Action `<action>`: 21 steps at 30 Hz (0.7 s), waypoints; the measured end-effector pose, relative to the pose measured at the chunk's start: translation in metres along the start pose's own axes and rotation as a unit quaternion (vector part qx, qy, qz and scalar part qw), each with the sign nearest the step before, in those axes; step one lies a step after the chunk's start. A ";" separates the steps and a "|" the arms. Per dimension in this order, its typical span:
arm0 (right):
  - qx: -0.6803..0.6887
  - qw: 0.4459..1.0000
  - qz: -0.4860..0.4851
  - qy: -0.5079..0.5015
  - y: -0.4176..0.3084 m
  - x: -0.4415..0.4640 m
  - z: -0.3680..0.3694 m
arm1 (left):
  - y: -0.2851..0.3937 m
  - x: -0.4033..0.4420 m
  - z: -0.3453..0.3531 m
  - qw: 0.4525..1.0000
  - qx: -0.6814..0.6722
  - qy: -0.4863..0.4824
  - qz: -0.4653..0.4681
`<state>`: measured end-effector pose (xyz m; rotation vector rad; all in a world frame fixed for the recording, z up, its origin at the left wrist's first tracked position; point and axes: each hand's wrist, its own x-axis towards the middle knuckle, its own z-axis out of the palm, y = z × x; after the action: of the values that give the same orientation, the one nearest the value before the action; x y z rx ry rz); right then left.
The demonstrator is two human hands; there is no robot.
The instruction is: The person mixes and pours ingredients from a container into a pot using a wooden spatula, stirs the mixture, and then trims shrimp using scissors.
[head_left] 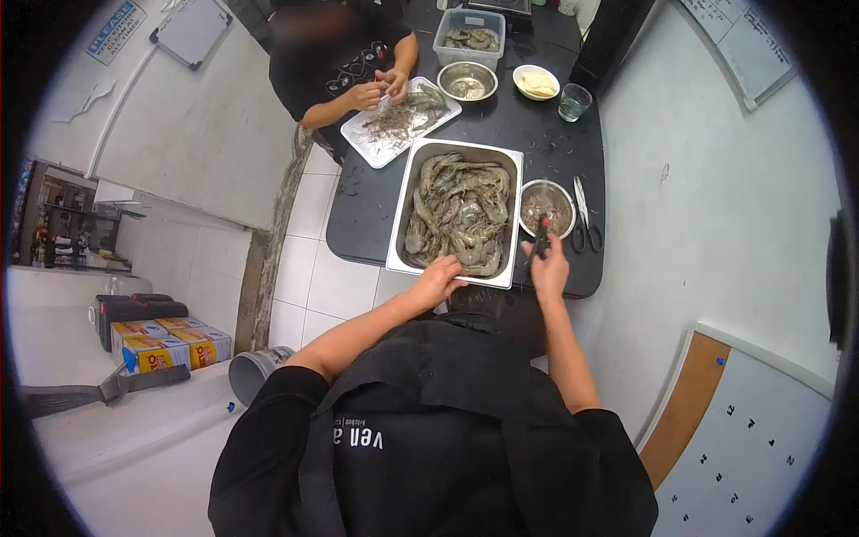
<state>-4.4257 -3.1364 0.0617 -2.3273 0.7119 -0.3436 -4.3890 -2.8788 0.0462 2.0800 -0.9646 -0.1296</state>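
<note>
A deep steel pan (403, 210) full of raw shrimp (465, 210) stands at the table's near edge. My left hand (438, 282) is at its front rim, fingers curled over the edge by the shrimp. To the right of the pan, my right hand (548, 266) is closed around a black-handled tool (542, 242) with a red spot. The tool's far end reaches over a small steel bowl (567, 213) with murky, brownish contents; its exact kind is unclear. Scissors (582, 215) with black handles lie beside that bowl.
Across the black table (362, 219), a co-worker's hands (380, 89) are above a white tray (380, 159) of shrimp and scraps. Farther back are a plastic tub (470, 55), a steel bowl (467, 81), a white bowl (537, 93) and a glass (574, 103). A wall borders the right side.
</note>
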 end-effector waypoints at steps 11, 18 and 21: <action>0.002 0.998 -0.030 -0.054 -0.023 -0.015 0.028 | -0.020 0.036 -0.087 0.964 -0.006 0.216 -0.155; -0.024 0.997 -0.017 -0.077 -0.028 -0.013 0.027 | -0.153 0.075 -0.132 0.956 0.105 0.212 -0.173; -0.038 0.998 -0.029 -0.046 -0.021 -0.013 0.035 | -0.144 0.099 -0.125 0.952 0.102 0.207 -0.200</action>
<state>-4.4132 -3.0974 0.0495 -2.4230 0.6233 -0.2374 -4.1844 -2.8126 0.0478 2.3430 -0.3056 0.2017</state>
